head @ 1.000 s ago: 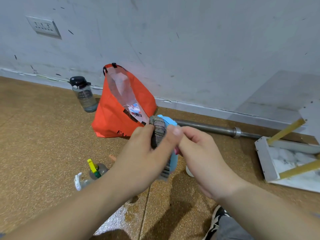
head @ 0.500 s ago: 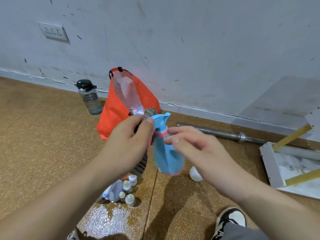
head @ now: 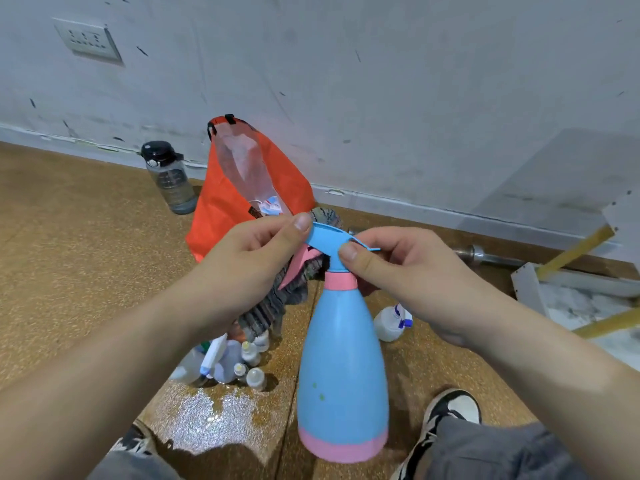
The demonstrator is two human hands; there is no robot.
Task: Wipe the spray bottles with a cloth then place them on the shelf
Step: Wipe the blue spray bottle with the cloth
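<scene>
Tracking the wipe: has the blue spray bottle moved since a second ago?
Yes. Against the orange bag, the blue spray bottle has come down and nearer the camera, now hanging upright.

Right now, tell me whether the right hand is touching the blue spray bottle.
Touching. The head view shows the right hand pinching the blue spray bottle at its nozzle head.

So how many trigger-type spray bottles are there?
3: the blue spray bottle held by the right hand, the left hand holding the cloth against it; a white spray bottle on the floor behind; a clear spray bottle among small bottles at left. Others may be hidden.
</scene>
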